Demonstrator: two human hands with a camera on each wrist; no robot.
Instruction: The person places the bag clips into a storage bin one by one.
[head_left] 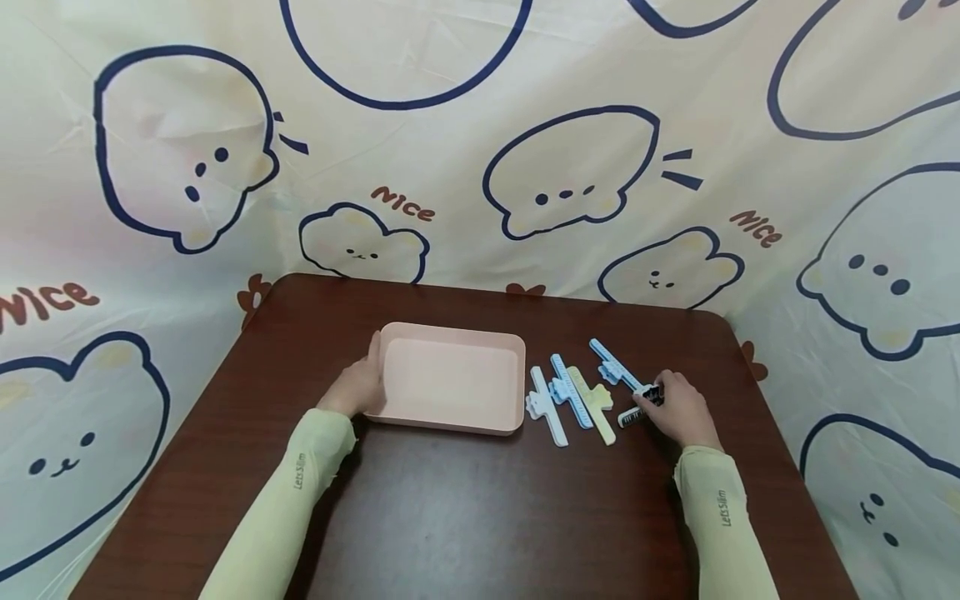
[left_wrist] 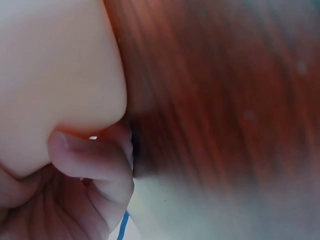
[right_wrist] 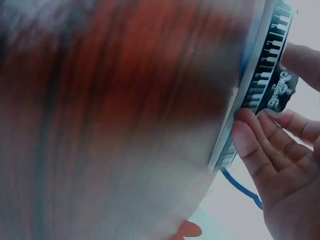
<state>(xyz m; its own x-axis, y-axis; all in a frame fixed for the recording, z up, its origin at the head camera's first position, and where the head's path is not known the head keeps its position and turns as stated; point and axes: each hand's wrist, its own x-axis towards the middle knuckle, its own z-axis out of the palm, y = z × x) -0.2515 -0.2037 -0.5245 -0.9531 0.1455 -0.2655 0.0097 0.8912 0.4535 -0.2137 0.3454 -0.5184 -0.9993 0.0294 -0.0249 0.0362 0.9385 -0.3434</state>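
At its left side, a shallow pink tray (head_left: 450, 379) is gripped by my left hand (head_left: 354, 388). In the left wrist view, the thumb (left_wrist: 82, 155) lies against the tray wall (left_wrist: 60, 65), other fingers curled behind it. My right hand (head_left: 684, 412) pinches a black-and-white bag clip (head_left: 630, 417) at the right of the table. Seen from the right wrist, piano keys are printed along the bag clip (right_wrist: 267, 70), and white lettering marks its black grip tab. Just beyond that hand lies a blue clip (head_left: 621, 368), its near end partly hidden by the fingers.
Between tray and right hand lie a pale blue clip (head_left: 551, 412), a blue clip (head_left: 573, 398) and a yellow-green clip (head_left: 596, 408), side by side. The dark wooden table (head_left: 480, 517) ends at a printed cloth backdrop (head_left: 465, 167) behind and at both sides.
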